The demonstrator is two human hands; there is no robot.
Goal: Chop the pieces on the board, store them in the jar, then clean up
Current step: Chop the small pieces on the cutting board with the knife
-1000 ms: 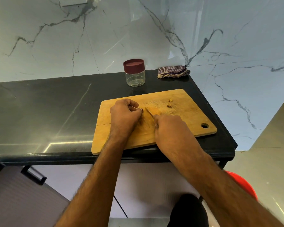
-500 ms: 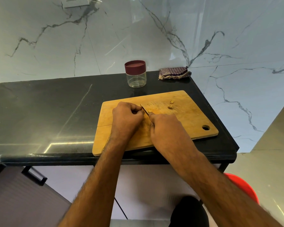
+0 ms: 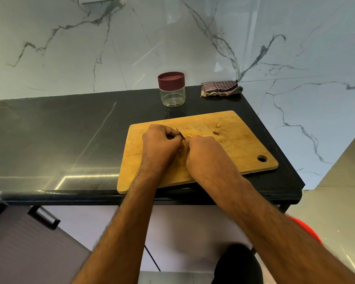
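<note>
Right hand [image 3: 203,154] drawn closer to left hand [image 3: 162,144] since earlier; knife [image 3: 180,133] gripped by right, piece apparently pinched under curled left fingers, hidden. Fingertips could be nicked, blade worked so close.

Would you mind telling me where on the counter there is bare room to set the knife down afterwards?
The black counter lies bare left of the cutting board, out to its front edge. A narrower bare strip runs between the jar and the folded cloth. The board's middle is crowded: both hands, the knife and two small pieces.
</note>
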